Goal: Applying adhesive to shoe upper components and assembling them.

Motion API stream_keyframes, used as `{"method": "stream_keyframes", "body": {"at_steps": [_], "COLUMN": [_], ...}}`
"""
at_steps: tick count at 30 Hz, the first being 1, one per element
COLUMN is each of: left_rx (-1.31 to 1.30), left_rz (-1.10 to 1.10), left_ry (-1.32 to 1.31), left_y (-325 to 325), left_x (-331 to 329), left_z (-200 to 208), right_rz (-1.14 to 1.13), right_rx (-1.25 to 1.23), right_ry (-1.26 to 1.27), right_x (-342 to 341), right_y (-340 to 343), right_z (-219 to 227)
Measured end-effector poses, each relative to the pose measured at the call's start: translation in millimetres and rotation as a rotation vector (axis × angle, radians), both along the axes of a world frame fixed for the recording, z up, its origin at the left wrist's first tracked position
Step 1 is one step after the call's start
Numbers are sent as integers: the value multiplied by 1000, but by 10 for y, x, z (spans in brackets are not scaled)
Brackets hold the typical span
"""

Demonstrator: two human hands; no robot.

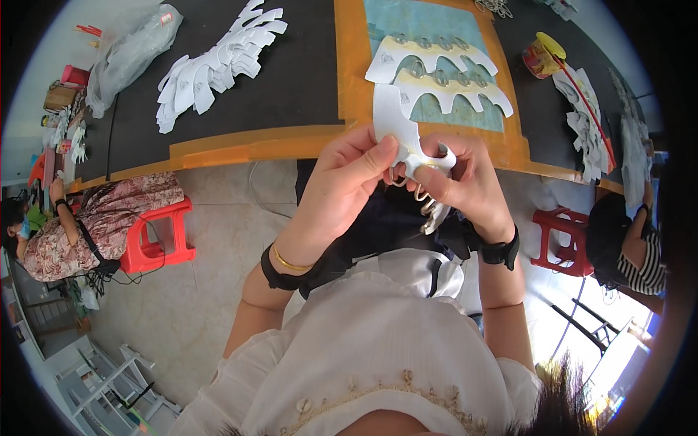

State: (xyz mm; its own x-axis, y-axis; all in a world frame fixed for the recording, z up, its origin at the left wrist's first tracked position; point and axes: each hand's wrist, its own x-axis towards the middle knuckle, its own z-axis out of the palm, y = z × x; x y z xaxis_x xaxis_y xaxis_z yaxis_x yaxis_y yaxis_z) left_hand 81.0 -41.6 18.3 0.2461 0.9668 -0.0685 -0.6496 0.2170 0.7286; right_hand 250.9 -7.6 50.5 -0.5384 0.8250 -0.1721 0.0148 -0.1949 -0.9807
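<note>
My left hand (347, 178) pinches a white scalloped strip (395, 116) between thumb and fingers, just in front of the table edge. On the same strip my right hand (469, 178) closes too, its thumb pressing near a curled end. Metal rings (422, 195) hang below the strip between my hands; my fingers hide part of them. Beyond my hands, a scalloped white piece (454, 93) with a yellowish band and rings lies on a teal sheet (425, 13). A similar ringed piece (392, 57) lies just behind it.
Orange tape (240, 144) borders the black table (298, 87). Fanned white cutouts (218, 62) lie left, near a clear plastic bag (134, 51). At right are a yellow-red tub (540, 59), a red stick (592, 116) and more cutouts (582, 138). People sit on red stools (156, 236) at both sides.
</note>
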Motion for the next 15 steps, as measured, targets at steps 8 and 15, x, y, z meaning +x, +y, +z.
{"method": "stream_keyframes", "body": {"at_steps": [8,15], "left_rx": [95,58], "left_rz": [179,138], "left_ry": [320,327], "left_y": [14,72], "left_x": [-10,11], "left_z": [57,26], "right_rz": [-35,-158], "right_rx": [554,471], "right_ry": [-230,-144], "right_x": [-32,-55], "right_y": [12,11], "right_z": [-98,-283]}}
